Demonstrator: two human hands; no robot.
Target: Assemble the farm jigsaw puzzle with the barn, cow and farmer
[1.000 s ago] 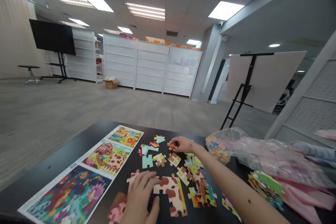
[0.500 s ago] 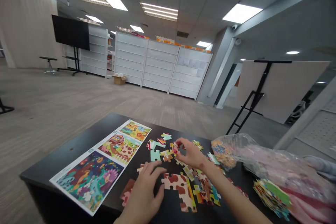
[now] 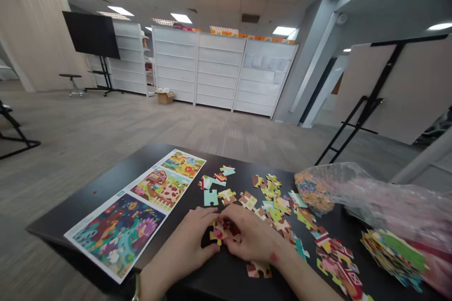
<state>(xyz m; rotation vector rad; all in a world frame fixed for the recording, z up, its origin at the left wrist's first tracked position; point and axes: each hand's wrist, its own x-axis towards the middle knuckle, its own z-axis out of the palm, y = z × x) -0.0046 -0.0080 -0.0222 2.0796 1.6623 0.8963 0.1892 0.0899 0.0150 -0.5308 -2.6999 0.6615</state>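
Observation:
My left hand [image 3: 185, 241] and my right hand [image 3: 250, 236] meet low on the black table [image 3: 148, 160]. Both close around a small cluster of jigsaw pieces [image 3: 219, 230] with yellow and red printing, and the fingers hide much of it. A cow-patterned jigsaw piece [image 3: 259, 270] lies just below my right wrist. Loose jigsaw pieces [image 3: 277, 211] are scattered beyond my right hand.
A long printed picture sheet [image 3: 122, 214] lies along the table's left side. To the right are a clear plastic bag [image 3: 374, 195] holding pieces and a stack of jigsaw pieces [image 3: 393, 256]. Shelving units stand far back across the carpet.
My right hand has moved from the far pieces to meet my left hand. The large cow-patterned section no longer shows in its former place. The view has shifted, showing more of the room's left.

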